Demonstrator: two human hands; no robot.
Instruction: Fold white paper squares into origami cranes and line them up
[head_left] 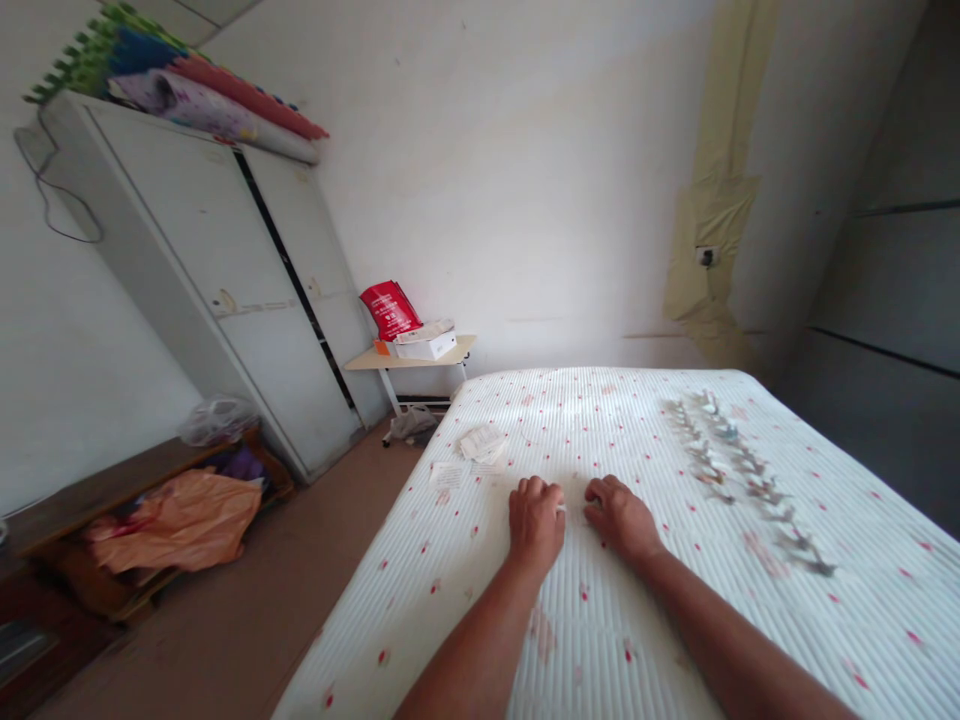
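Both my hands are over the middle of a white ribbed bed cover (585,640) with red spots. My left hand (535,518) is closed, its fingers curled down. A bit of something small and white (560,508) shows by its thumb. Just to the right, a short gap away, my right hand (621,515) is also closed, and what its fingers hold, if anything, is hidden. Printed paper sheets (482,443) lie beyond my left hand. Right of my right hand, several small folded-looking figures (759,487) stand in two slanting rows, too small to make out.
A small side table (360,361) beyond the bed holds a red bag (390,309) and a white box (426,345). A grey cabinet (187,250) with rolled mats (225,112) on top stands left. An orange plastic bag (180,520) lies on a low wooden shelf.
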